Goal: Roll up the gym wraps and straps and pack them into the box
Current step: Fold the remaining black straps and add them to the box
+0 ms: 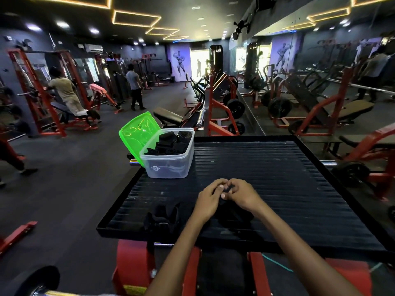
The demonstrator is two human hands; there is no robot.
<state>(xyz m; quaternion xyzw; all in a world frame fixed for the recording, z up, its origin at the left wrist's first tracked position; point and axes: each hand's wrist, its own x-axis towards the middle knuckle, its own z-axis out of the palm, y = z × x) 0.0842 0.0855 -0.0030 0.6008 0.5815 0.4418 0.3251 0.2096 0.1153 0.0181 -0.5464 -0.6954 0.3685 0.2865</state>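
Two hands meet at the middle of a black ribbed platform (277,178), fingers curled inward around one dark strap (227,190). Going from the left: a loose heap of black wraps (163,217) lies at the platform's near left edge, just beside the left forearm and apart from the hands. Behind it, at the far left corner, stands a clear plastic box (168,165) with rolled black wraps (171,144) piled inside up to the rim; its translucent green lid (139,134) leans open against the box's left side. A small round logo is printed on the box's front wall, but its lettering is too small to read.

Next comes the left hand (210,199), its fingers bent and fingertips pressed onto the strap. The right hand (241,197) touches it, thumb and fingers pinching the same strap from the other side, so both hands are clamped together on it. More black fabric (233,216) trails from the strap down under the wrists, toward the near edge.

Red frame parts (132,259) show under the platform. A yellow label sits low on them, its writing unreadable.
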